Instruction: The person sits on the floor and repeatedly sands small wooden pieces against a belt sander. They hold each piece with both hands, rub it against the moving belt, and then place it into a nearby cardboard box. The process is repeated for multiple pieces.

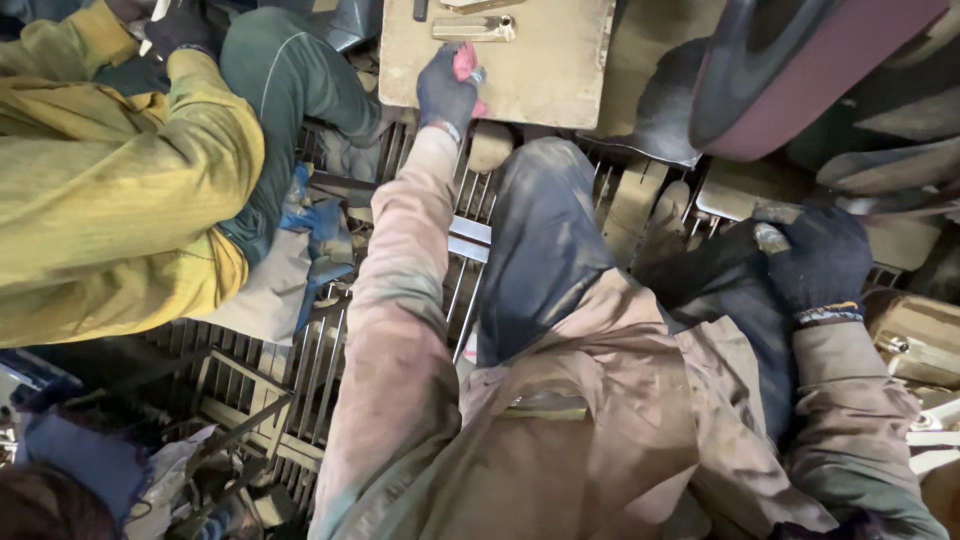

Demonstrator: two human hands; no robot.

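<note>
A small pink and red piece (466,66) is held tight in the gloved left hand (446,90), at the near edge of a flat tan metal plate (545,70). Its long side is pointed far and near. A small grey metal bit (771,238) is gripped in the gloved right hand (822,262), near on the right. A person's yellow sleeve (110,190) is seen on the left.

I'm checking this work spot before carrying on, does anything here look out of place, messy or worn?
Mostly clutter and grime. Crumpled blue cloth lies loose on the metal floor grating beside the co-worker in yellow. The clothing is heavily soiled. The left hand grips a pink item at the dusty tan board; the right hand holds a small metal piece.
</note>
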